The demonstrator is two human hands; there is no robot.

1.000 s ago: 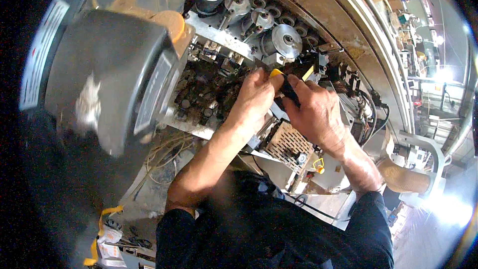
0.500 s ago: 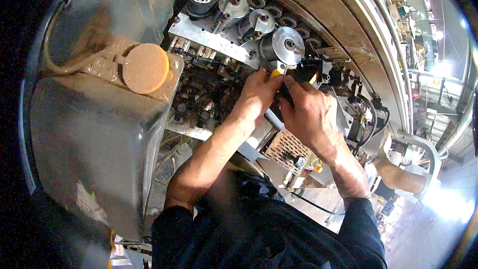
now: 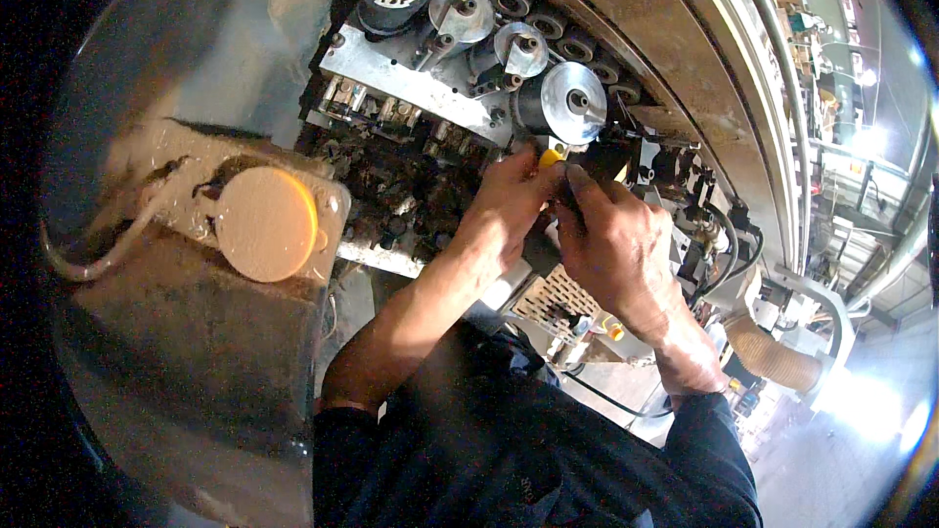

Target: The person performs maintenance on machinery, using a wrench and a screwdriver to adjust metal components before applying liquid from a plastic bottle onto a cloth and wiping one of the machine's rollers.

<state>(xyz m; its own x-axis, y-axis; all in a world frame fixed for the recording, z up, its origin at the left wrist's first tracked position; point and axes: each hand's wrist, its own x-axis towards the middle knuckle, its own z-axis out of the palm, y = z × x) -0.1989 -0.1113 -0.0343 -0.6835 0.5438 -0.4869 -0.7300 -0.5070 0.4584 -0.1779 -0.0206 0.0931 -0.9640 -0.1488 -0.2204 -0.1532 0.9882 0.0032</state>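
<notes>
Head view: a yellow-and-black tool handle (image 3: 551, 158) is gripped by the left hand (image 3: 509, 210) and right hand (image 3: 611, 244), both closed, just below the silver roller (image 3: 572, 103) of the machine head (image 3: 421, 88). Work judged mid-way; nothing seen removed. Dusty housing (image 3: 196, 332) at left, bright factory hall at right.

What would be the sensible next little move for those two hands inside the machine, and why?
Probably a small steady turn of the yellow-handled tool. The left hand and right hand both close around it, its tip hidden just below the shiny metal roller, so it seems already seated.
</notes>
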